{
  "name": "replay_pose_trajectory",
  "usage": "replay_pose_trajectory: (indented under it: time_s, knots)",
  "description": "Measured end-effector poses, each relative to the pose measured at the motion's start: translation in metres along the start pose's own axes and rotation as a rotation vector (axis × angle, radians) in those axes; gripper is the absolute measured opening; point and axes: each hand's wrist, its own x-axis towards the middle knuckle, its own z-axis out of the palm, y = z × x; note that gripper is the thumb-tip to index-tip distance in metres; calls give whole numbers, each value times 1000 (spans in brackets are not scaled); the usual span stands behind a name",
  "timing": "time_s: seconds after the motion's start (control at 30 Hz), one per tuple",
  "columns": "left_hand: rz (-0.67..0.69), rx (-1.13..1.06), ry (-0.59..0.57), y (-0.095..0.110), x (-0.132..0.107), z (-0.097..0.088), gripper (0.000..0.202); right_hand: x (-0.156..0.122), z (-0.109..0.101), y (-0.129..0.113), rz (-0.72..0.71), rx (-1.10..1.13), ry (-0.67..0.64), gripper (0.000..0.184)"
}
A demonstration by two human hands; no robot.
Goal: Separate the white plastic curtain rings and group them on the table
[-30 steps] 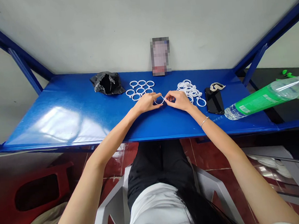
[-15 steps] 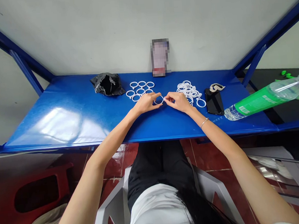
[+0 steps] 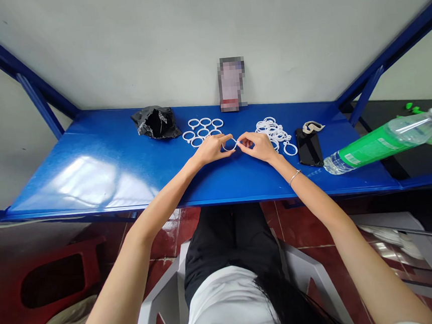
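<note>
My left hand [image 3: 211, 150] and my right hand [image 3: 259, 146] meet at the middle of the blue table [image 3: 106, 166], both pinching one white plastic ring [image 3: 230, 143] between their fingertips. Just behind my left hand, several white rings [image 3: 202, 129] lie flat in neat rows. Behind my right hand sits a loose heap of white rings [image 3: 273, 129], with one ring [image 3: 291, 148] lying apart at its near edge.
A crumpled black bag [image 3: 155, 122] lies at the back left. A black phone [image 3: 309, 147] and a small beige item [image 3: 313, 126] lie to the right. A green-labelled plastic bottle [image 3: 384, 142] lies on the table's right end. A blurred upright card [image 3: 232, 84] leans on the wall.
</note>
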Motion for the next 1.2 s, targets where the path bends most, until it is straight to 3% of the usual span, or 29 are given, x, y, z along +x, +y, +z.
replay_pose_trajectory:
  time_s: [0.63, 1.2]
  knots:
    - [17, -62, 74, -1, -1, 3, 36, 2, 0, -10, 53, 220, 106, 14]
    - [-11, 27, 43, 2, -2, 4, 39, 2, 0, -8, -12, 128, 78, 18]
